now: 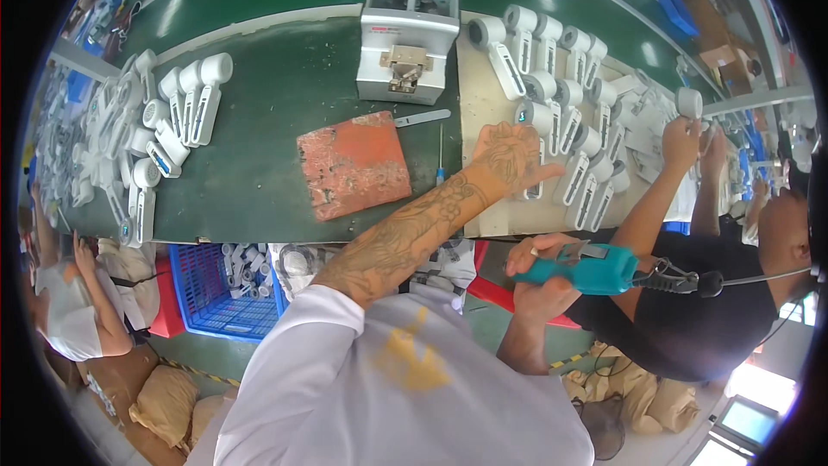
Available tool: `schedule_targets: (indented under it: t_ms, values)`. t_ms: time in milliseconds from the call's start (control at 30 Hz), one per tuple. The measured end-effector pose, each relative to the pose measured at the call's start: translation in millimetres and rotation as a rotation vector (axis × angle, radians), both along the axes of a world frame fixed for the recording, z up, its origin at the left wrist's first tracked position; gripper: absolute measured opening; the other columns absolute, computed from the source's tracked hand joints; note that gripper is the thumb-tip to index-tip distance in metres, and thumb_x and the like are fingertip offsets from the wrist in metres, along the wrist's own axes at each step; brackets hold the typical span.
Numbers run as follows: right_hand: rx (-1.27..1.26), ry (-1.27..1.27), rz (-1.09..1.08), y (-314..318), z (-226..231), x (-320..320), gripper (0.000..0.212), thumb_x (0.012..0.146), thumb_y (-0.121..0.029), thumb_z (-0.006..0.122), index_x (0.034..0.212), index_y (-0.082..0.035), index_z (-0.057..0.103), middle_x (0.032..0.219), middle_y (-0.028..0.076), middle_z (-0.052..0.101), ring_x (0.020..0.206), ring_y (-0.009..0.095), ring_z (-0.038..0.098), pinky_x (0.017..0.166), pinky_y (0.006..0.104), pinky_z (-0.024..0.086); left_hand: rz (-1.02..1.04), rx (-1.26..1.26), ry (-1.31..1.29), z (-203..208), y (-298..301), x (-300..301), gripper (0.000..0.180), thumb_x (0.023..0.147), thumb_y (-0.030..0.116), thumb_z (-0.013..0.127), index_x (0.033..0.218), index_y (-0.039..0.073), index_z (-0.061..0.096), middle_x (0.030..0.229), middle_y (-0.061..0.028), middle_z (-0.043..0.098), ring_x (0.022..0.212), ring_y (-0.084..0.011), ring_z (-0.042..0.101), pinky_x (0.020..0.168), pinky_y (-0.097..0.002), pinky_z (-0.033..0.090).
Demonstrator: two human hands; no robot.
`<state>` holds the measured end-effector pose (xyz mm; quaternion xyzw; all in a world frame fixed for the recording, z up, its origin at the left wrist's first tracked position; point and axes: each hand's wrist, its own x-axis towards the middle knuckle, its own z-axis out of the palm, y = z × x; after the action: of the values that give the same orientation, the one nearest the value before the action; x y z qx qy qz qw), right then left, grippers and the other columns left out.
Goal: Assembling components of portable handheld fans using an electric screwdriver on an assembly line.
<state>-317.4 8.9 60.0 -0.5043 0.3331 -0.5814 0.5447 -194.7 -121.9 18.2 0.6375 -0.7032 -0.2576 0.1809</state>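
My tattooed left arm reaches over the bench, and my left hand (509,157) hangs above the left edge of a group of white handheld devices. Its thumb stretches out to the right, while the curled fingertips are partly hidden. Right beside it lies a white device with a round, drum-like head (535,116), its handle partly covered by the hand. Nearer my body, my right hand (543,289) grips a teal electric screwdriver (591,269), which hangs from a coiled spring and cable on its right.
A grey machine (409,34) stands at the back. Before it lie a worn red block (355,160), a flat grey strip (423,118) and a thin screwdriver (441,168). More white devices (203,112) lie left. A blue crate (224,315) sits below. A co-worker's arms (668,160) reach in from the right.
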Motion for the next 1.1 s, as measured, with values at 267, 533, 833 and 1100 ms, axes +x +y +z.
schedule_targets:
  t_ms: [267, 533, 833, 1100]
  values:
    - [0.042, -0.082, -0.003, 0.5, -9.2, -11.3, 0.076, 0.075, -0.054, 0.084, 0.111, 0.007, 0.058, 0.075, 0.011, 0.061, 0.064, 0.021, 0.060, 0.057, 0.0319, 0.047, 0.112, 0.030, 0.041, -19.6, -8.1, -3.7, 0.060, 0.086, 0.055, 0.058, 0.114, 0.001, 0.064, 0.115, -0.0175, 0.065, 0.109, -0.0326, 0.062, 0.093, -0.0490, 0.044]
    - [-0.063, 0.136, -0.044, -26.0, -16.0, 3.6, 0.041, 0.092, -0.021, 0.066, 0.120, 0.007, 0.056, 0.101, 0.013, 0.064, 0.077, 0.017, 0.061, 0.069, 0.0297, 0.047, 0.180, -0.009, 0.346, 26.2, 62.4, 62.0, 0.049, 0.085, 0.030, 0.070, 0.121, 0.000, 0.059, 0.105, -0.0182, 0.069, 0.094, -0.0336, 0.068, 0.080, -0.0430, 0.053]
    - [-0.070, 0.207, 0.146, -69.2, -12.6, 85.0, 0.042, 0.100, -0.014, 0.059, 0.136, 0.004, 0.047, 0.109, 0.008, 0.059, 0.100, 0.014, 0.053, 0.091, 0.0299, 0.043, 0.604, -0.032, 1.320, 8.6, 163.6, 114.9, 0.034, 0.101, 0.012, 0.057, 0.130, -0.003, 0.047, 0.119, -0.0133, 0.065, 0.109, -0.0184, 0.064, 0.094, -0.0330, 0.053]
    - [-0.497, 0.552, -0.208, -47.2, -30.3, 112.8, 0.052, 0.096, -0.015, 0.065, 0.139, 0.005, 0.043, 0.128, 0.016, 0.053, 0.119, 0.026, 0.051, 0.104, 0.0412, 0.040, 0.735, -0.023, 1.763, -5.7, 193.2, 112.0, 0.032, 0.102, 0.013, 0.055, 0.129, -0.002, 0.044, 0.123, -0.0151, 0.063, 0.116, -0.0218, 0.063, 0.098, -0.0371, 0.054]
